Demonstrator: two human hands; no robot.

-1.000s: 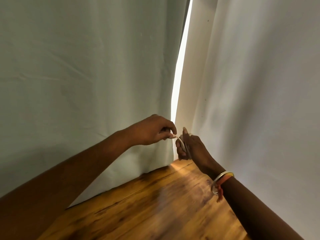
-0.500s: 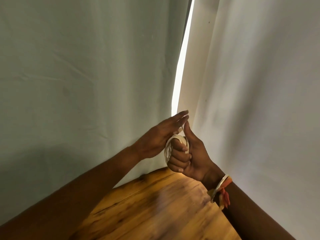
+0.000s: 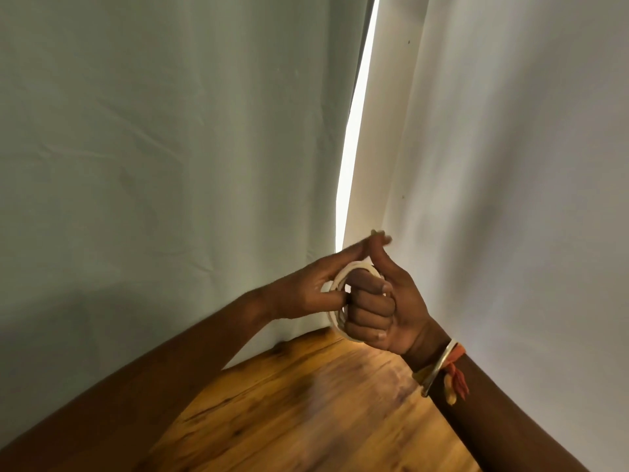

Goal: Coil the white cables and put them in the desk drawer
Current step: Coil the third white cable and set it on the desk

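A white cable [image 3: 343, 272] is wound in several loops around the curled fingers of my right hand [image 3: 384, 308], which is fisted with the thumb pointing up. My left hand [image 3: 306, 287] reaches in from the left and presses against the coil, its fingers stretched along the top loops and its thumb under them. Both hands hover above the far corner of a wooden desk top [image 3: 306, 410]. No drawer shows in the head view.
Pale curtains [image 3: 170, 165] hang close behind and to the right of the desk, with a bright narrow gap [image 3: 354, 131] between them. A metal bangle and an orange thread [image 3: 442, 369] sit on my right wrist.
One second ago the hands pinched a short bit of cable between them. Since then my right hand has turned into a fist with the cable looped around it, and both hands rose slightly.
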